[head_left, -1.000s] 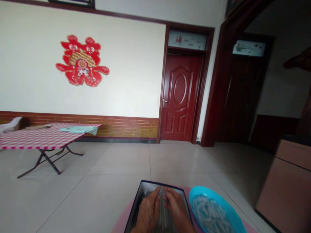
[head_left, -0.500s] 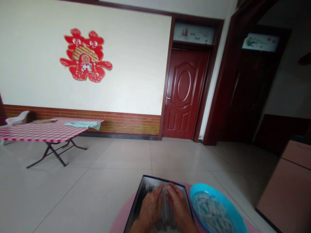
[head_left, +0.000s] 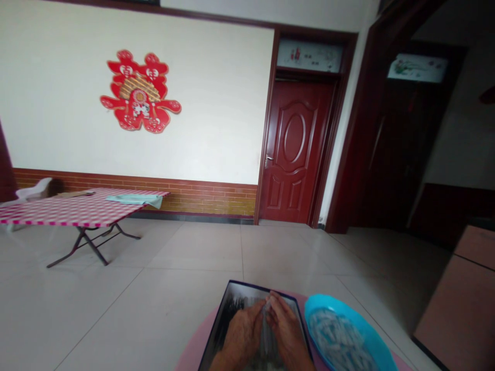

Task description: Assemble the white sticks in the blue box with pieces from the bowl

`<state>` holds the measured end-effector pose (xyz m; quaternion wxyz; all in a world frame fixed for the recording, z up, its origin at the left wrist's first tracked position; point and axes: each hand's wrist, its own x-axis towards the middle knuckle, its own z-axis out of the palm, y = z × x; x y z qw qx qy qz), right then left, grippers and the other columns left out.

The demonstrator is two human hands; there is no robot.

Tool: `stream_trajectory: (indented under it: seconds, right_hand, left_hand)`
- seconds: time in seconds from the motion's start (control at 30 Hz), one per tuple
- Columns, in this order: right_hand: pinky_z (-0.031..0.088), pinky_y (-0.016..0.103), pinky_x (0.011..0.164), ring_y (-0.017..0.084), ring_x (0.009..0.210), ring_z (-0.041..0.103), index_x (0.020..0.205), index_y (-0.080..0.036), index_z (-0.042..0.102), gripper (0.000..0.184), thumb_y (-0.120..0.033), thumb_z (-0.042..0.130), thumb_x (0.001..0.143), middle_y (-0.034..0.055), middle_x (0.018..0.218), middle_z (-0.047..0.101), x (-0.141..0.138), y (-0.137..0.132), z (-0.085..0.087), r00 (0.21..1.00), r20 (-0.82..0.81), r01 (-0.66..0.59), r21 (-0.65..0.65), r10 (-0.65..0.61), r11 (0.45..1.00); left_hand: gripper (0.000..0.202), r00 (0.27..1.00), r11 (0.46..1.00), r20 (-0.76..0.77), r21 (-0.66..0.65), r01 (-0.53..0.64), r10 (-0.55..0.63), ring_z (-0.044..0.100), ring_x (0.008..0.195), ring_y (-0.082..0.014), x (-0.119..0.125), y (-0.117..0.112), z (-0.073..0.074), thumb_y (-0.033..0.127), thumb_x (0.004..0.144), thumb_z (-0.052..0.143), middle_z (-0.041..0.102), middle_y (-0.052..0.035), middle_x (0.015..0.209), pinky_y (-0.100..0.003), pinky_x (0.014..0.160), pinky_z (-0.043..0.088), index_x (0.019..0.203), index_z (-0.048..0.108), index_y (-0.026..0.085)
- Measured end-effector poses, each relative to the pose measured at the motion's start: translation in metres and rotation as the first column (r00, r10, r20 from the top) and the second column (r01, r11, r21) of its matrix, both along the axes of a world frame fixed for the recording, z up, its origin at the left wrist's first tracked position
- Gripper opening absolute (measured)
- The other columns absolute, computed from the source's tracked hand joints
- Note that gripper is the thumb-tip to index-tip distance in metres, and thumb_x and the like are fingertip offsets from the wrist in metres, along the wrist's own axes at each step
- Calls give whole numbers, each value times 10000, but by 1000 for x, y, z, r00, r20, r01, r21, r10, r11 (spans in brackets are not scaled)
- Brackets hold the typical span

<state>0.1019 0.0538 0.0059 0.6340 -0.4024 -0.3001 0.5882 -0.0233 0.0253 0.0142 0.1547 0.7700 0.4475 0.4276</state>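
Note:
My left hand (head_left: pixel 243 332) and my right hand (head_left: pixel 285 327) are together over a shallow dark-rimmed box (head_left: pixel 214 332). Their fingertips nearly meet, closed around something small and pale that I cannot make out. Below and between them lie slender, translucent pieces (head_left: pixel 266 337) in the box, blurred and partly covered by my hands. To the right of the box stands a bright blue basin (head_left: pixel 314 305), holding many short whitish, translucent stick-like pieces (head_left: pixel 338 335).
Box and basin rest on a pink round surface (head_left: pixel 195 342). A folding table (head_left: pixel 77 208) with a red-checked top and a light green cloth (head_left: pixel 135 199) is at the left. A pinkish cabinet (head_left: pixel 452 299) stands right; a red door (head_left: pixel 294 154) is ahead.
The view has shifted slightly, so everything sits a little further right and lower. My fingertips remain together over the box, with the left hand's fingers slightly more stretched toward the right hand.

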Motion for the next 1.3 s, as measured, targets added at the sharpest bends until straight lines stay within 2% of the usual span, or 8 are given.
stream_trajectory:
  seconds: [0.2,0.33,0.43,0.53,0.63,0.83,0.97,1.3]
  right_hand:
    - [510,295,686,264,941,635,910,-191,708,464,-450,791,533,62,984,713,-1,-1,1,991,136,-19,32,14,999]
    - [506,300,686,273,940,639,898,-198,705,455,-455,784,532,61,959,722,-2,-2,2,986,166,-33,34,27,999]
    - [503,302,711,263,947,640,893,-208,691,438,-474,773,554,52,938,727,-2,-2,2,991,114,-73,51,67,996]
    - [500,326,723,258,896,654,929,-205,670,474,-487,774,563,51,886,731,-2,-2,2,991,18,-134,54,133,990]
    - [495,335,708,255,832,664,953,-193,666,500,-501,771,574,56,843,730,-4,-2,2,983,-15,-183,49,184,982]
    - [491,334,703,261,837,662,808,-181,692,405,-533,742,613,70,835,729,-7,-6,7,963,10,-270,73,270,960]
    - [491,362,765,280,904,653,861,-173,709,486,-562,759,574,87,869,732,-9,-9,9,962,-20,-272,33,273,962]
    - [488,374,840,292,1007,628,885,-166,723,536,-567,785,534,95,926,733,-14,-11,4,962,-83,-263,-6,261,965]
  left_hand:
    - [377,1000,1000,-5,30,3,-3,696,835,-217,0,0,-1,259,940,323,718,-110,1003,-306,721,548,1201,586,187]
    - [393,983,978,-12,107,-180,182,680,801,-236,5,6,-18,279,922,317,718,-142,912,-350,727,533,1072,655,148]
    - [406,970,969,-6,44,-242,242,656,733,-209,9,8,-22,301,909,327,710,-115,790,-317,714,510,886,702,147]
    - [436,986,983,88,-132,-130,143,606,614,-156,11,9,-13,316,907,321,680,-56,667,-258,646,478,769,700,150]
    - [444,966,964,245,-265,-10,77,551,558,-137,12,11,-7,351,887,335,628,-21,589,-241,587,445,708,682,139]
    - [492,898,931,437,-347,111,56,434,495,-107,12,19,-17,488,853,375,485,19,512,-225,506,369,614,618,132]
    - [532,929,958,367,-278,67,42,446,517,-120,9,19,-18,524,862,348,489,11,513,-235,524,377,603,611,140]
    - [428,981,981,115,-133,-142,157,609,596,-174,10,11,-9,298,874,338,676,-65,647,-259,581,416,683,688,146]
